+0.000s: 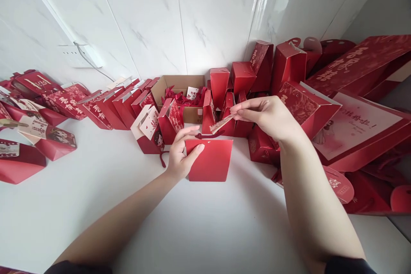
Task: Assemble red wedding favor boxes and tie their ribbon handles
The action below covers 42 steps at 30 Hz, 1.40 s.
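Note:
My left hand grips the left side of a small plain red gift box standing on the white table, thumb on its front face. My right hand hovers just above and behind the box, fingers pinched on a thin patterned paper card that points left toward the box's open top. A dark red ribbon handle curves along the box's top edge.
Many red folded gift boxes line the tiled wall. Among them sits a brown cardboard box holding red ribbons. Larger red paper bags pile up at the right. More boxes lie at far left.

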Motion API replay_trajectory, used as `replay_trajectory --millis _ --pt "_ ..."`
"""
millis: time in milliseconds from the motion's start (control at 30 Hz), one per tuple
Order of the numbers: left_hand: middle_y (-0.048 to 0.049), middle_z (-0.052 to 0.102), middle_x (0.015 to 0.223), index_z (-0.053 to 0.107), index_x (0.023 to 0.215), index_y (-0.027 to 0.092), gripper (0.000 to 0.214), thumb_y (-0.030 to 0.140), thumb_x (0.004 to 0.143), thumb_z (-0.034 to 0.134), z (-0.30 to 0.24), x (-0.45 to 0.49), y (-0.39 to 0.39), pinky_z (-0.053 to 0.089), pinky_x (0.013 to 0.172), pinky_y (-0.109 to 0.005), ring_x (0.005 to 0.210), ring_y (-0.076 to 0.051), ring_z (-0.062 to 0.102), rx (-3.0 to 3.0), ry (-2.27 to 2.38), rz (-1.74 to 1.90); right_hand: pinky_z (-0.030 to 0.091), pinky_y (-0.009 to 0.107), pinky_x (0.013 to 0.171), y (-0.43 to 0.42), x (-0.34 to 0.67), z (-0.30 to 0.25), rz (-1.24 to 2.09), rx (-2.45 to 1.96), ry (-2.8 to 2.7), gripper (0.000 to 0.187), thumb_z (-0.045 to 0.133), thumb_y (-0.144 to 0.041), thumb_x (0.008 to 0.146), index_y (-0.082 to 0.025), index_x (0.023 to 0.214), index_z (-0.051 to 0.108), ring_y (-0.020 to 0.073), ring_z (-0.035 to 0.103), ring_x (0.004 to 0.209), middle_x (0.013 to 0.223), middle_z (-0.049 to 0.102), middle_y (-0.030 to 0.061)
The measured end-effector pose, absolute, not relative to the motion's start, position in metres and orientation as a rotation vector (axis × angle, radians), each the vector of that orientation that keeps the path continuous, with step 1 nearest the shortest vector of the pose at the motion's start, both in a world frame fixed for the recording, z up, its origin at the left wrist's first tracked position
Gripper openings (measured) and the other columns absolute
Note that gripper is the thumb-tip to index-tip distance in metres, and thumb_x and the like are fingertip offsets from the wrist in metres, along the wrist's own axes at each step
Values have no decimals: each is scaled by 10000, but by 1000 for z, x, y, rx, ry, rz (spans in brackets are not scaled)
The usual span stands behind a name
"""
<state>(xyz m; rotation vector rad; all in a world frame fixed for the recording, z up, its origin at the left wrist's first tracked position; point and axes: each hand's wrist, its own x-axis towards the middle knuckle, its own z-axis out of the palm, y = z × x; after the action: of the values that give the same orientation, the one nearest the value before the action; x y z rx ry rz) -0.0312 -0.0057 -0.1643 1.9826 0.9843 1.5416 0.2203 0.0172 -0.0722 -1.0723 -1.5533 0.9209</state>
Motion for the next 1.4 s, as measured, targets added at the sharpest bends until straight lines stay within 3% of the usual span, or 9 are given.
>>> replay_trajectory --millis 167,267,333,400,467,600,833,1267,1400 --pt "-116 474 1482 710 899 189 111 280 844 678 -159 -31 -8 461 1052 -444 1304 -303 521 1939 845 1380 599 404 943 12 204 -72 1187 -906 -1466 196 802 -297 749 -206 923 794 227 737 913 953 773 57" --pt "-100 706 1097 702 911 179 150 314 855 670 -162 -28 -10 544 844 -344 976 -228 675 1844 966 1407 607 391 904 13 192 -75 1292 -882 -1446 215 801 -305 747 -186 926 785 203 735 847 911 769 66" --pt "-41 702 837 687 872 170 166 334 852 672 -164 -28 -10 527 696 -275 766 -167 650 1789 1073 1455 605 369 854 14 188 -78 1289 -890 -1469 259 774 -314 773 -181 995 760 181 719 813 937 760 69" --pt "-18 675 773 671 830 165 180 344 845 679 -166 -28 -8 504 655 -249 714 -144 617 1742 1133 1506 588 339 798 16 188 -81 1200 -927 -1542 343 762 -323 782 -203 1098 710 165 694 816 1031 740 61" --pt "-19 679 793 667 836 164 184 348 845 679 -166 -28 -7 504 670 -249 736 -146 620 1696 1138 1523 559 317 734 19 191 -84 1076 -1017 -1681 339 759 -341 778 -225 1089 691 164 668 808 1043 725 40" --pt "-32 690 818 660 849 166 195 360 845 678 -166 -27 -7 517 698 -266 771 -164 638 1681 1109 1494 508 314 649 24 197 -87 994 -1096 -1906 215 679 -417 834 -206 796 677 178 636 716 799 704 18" --pt "-24 666 815 630 853 183 197 379 871 639 -165 -27 -10 503 670 -250 752 -155 624 1740 1080 1412 535 346 726 19 201 -75 737 -864 -1540 377 688 -523 825 -279 1106 631 218 666 810 895 699 28" --pt "-23 676 844 617 896 184 209 387 862 650 -169 -27 -7 511 662 -249 761 -163 634 1683 1045 1343 535 350 819 5 187 -73 726 -828 -1898 278 563 -412 928 -262 1123 692 243 668 963 1107 717 28" --pt "-62 674 1053 561 1099 209 282 294 847 655 -177 -28 -7 529 785 -297 932 -206 651 1767 959 1310 515 316 754 4 185 -74 695 -816 -2070 234 538 -286 938 -256 1114 689 212 672 892 1045 732 16"
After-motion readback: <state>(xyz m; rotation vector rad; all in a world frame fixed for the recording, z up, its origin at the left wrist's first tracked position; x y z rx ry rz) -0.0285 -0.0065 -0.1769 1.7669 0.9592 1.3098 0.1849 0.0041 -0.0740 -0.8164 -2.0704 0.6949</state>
